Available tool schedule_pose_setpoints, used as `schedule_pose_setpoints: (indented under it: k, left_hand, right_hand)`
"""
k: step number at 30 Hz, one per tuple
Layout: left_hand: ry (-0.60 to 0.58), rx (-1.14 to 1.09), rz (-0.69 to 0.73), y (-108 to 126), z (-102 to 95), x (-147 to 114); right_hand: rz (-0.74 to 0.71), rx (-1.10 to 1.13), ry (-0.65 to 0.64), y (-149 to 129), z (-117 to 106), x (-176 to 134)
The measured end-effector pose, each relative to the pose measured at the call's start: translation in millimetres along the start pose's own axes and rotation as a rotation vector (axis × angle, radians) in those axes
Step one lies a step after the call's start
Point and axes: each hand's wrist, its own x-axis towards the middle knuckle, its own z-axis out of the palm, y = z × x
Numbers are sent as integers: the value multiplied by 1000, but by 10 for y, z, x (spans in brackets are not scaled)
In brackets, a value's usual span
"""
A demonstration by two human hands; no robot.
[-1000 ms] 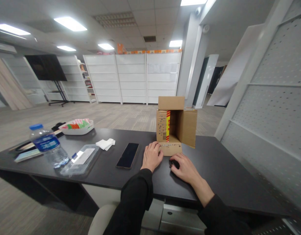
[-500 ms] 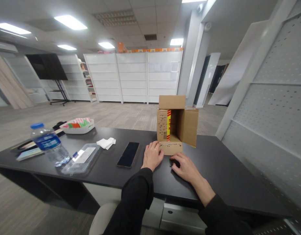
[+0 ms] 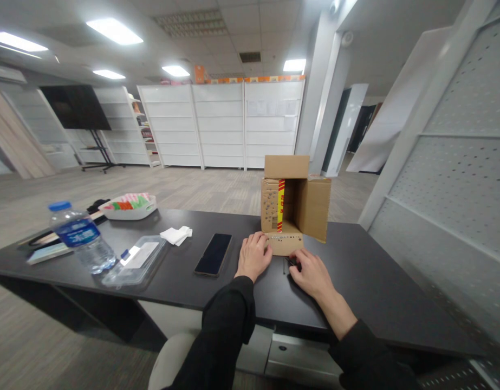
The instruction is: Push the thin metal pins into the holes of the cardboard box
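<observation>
An open cardboard box (image 3: 271,206) lies on its side on the dark table, its mouth toward me. Its lower flap (image 3: 284,246) is folded down onto the tabletop and carries a row of small holes or studs. My left hand (image 3: 253,254) lies over the left edge of that flap, fingers extended and thumb near the front corner. Just off the flap's front right corner, my right hand (image 3: 310,271) is closed, thumb and fingers pinched around something small and dark, mostly hidden. Beside its fingertips, a thin dark pin-like piece (image 3: 284,266) shows on the table.
Left of my hands are a phone (image 3: 213,254), crumpled tissue (image 3: 176,235), a clear plastic case (image 3: 138,262) and a tilted-looking water bottle (image 3: 81,238). A white basket (image 3: 130,214) holds colourful packets farther back. A perforated panel (image 3: 456,200) stands at the right.
My right hand has shifted slightly forward, nearer the flap, and the thin pin-like piece now shows beside its fingers. My left hand stays at the flap's edge.
</observation>
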Motion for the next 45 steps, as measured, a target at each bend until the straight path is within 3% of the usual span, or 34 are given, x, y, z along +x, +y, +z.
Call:
schedule_pose_setpoints:
  k: [18, 45]
  left_hand:
    - [-1, 0, 4, 0, -3, -1]
    - [-17, 15, -5, 11, -10, 11]
  right_hand:
    - [220, -208, -61, -111, -70, 30]
    - [265, -271, -105, -157, -70, 25]
